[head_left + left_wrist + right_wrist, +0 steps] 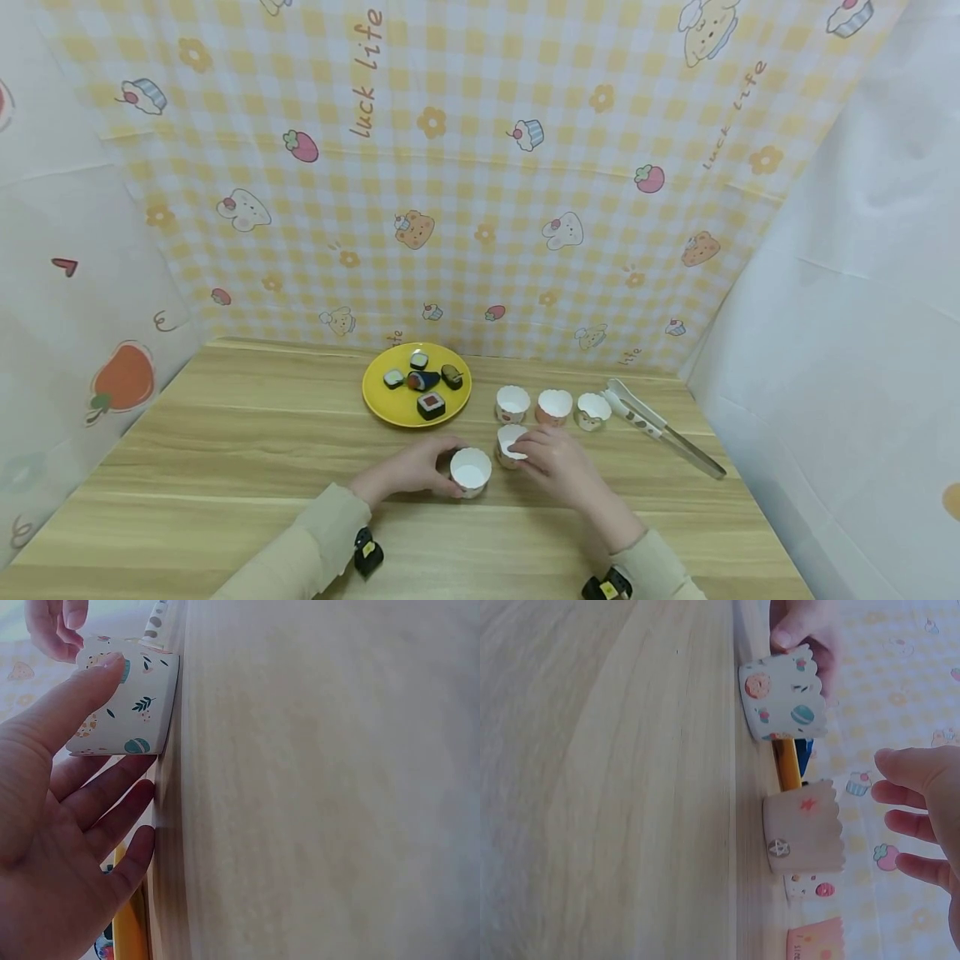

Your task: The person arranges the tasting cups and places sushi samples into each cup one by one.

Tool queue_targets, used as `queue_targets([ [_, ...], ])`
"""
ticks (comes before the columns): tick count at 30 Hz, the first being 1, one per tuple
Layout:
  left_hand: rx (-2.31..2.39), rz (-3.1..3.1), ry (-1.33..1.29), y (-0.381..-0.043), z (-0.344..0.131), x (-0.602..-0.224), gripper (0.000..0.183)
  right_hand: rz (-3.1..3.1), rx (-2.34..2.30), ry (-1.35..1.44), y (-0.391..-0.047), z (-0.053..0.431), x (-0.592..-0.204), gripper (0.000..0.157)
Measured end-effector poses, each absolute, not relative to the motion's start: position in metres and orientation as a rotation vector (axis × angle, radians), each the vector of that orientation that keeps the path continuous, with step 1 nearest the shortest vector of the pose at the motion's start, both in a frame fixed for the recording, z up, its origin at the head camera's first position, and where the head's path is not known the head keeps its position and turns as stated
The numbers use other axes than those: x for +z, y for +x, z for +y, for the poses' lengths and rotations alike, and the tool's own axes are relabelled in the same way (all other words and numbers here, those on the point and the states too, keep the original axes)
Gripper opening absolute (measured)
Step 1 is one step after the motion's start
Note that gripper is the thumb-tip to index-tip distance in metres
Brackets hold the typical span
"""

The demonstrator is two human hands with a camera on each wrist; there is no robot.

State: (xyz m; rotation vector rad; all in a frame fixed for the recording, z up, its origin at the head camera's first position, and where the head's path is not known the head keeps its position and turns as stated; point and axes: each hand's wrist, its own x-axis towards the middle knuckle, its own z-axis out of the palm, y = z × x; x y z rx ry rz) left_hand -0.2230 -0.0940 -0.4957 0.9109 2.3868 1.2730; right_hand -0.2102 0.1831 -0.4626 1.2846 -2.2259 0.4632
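Note:
Between the thumb and fingers of my left hand (408, 468) is a white scalloped paper baking cup (471, 473), standing upright on the table; doughnut and leaf prints cover its side (124, 701). My right hand (558, 462) hovers by the rim of a second, pale pinkish baking cup (508, 446). In the right wrist view the fingers (904, 795) are loosely bent and apart from that pinkish cup (802, 829), with nothing between them. Behind these two cups stands a row of three more baking cups: a white one (513, 406), an orange-pink one (554, 408) and a small greenish one (593, 412).
A yellow plate (382, 408) with several toy sushi pieces (431, 406) lies at the back left of the cups. Metal tongs with white patterned handles (675, 437) lie at the right. A checked cloth (465, 183) hangs behind the wooden table (247, 467).

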Motion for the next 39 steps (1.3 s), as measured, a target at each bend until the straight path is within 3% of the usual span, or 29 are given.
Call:
queue_targets([
  [39, 1.276, 2.356, 0.933, -0.222, -0.095, -0.496, 0.057, -2.324, 0.327, 1.417, -0.191, 0.154, -0.472, 0.024],
])
